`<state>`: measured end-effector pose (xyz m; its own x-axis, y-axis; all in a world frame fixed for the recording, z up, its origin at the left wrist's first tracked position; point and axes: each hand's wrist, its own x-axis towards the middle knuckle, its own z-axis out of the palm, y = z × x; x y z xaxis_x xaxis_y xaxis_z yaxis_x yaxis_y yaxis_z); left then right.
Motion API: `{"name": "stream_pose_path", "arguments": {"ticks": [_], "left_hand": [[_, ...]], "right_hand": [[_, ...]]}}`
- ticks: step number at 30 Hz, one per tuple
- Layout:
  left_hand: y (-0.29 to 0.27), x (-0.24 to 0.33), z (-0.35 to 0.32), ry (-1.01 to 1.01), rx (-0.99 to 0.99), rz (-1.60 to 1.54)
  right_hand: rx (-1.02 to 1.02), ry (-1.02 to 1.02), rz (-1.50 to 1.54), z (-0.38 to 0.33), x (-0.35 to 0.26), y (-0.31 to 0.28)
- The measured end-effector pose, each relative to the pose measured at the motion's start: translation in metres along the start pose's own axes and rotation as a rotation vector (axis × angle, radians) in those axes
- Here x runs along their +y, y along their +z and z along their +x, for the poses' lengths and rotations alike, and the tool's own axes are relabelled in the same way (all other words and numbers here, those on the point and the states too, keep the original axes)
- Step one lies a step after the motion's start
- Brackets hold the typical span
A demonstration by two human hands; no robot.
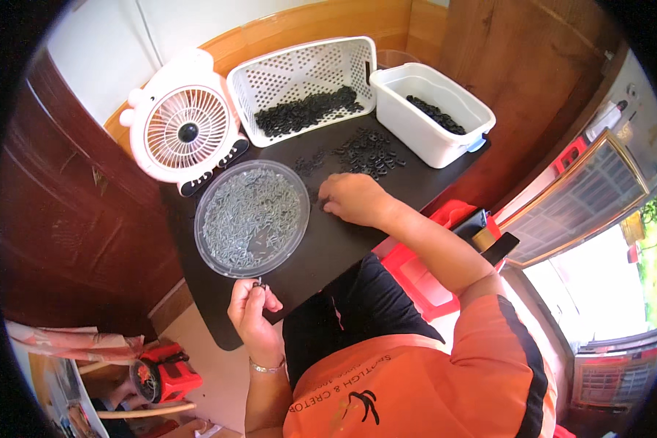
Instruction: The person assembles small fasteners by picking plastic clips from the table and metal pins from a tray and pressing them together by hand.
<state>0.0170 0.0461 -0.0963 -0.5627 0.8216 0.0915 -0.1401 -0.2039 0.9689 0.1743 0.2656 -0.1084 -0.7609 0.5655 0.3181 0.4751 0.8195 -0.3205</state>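
Observation:
My left hand (254, 314) is closed in a pinch at the near edge of a dark table. Between its thumb and fingertips is a small black piece (259, 285) with a pale tip, too small to name surely. Just beyond that hand sits a round clear plastic tub (206, 248) full of loose silver screws (252, 212). To the right of the tub, my right hand (354, 198) rests low over the tabletop with its fingers drawn together. What its fingertips hold is hidden. Loose small black pieces (372, 152) lie scattered beyond it.
A white perforated basket (299, 69) holding many black pieces (310, 109) stands at the back. Right of it is a white bin (423, 142) with more. A white animal-shaped fan (188, 131) stands at the back left. Red plastic stools (416, 281) are right of my lap.

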Motion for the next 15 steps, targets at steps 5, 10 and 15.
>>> {"name": "stream_pose_path", "arguments": {"ticks": [5,10,15], "left_hand": [[0.001,-0.001,0.001,-0.024,-0.029,-0.043],[0.001,-0.009,0.006,-0.057,-0.056,-0.076],[0.000,-0.019,0.010,-0.155,-0.080,-0.142]], "right_hand": [[-0.031,-0.038,0.079,-0.005,-0.002,-0.005],[0.027,-0.004,0.078,0.010,0.016,-0.019],[0.074,0.052,-0.001,0.053,0.049,-0.023]]}}
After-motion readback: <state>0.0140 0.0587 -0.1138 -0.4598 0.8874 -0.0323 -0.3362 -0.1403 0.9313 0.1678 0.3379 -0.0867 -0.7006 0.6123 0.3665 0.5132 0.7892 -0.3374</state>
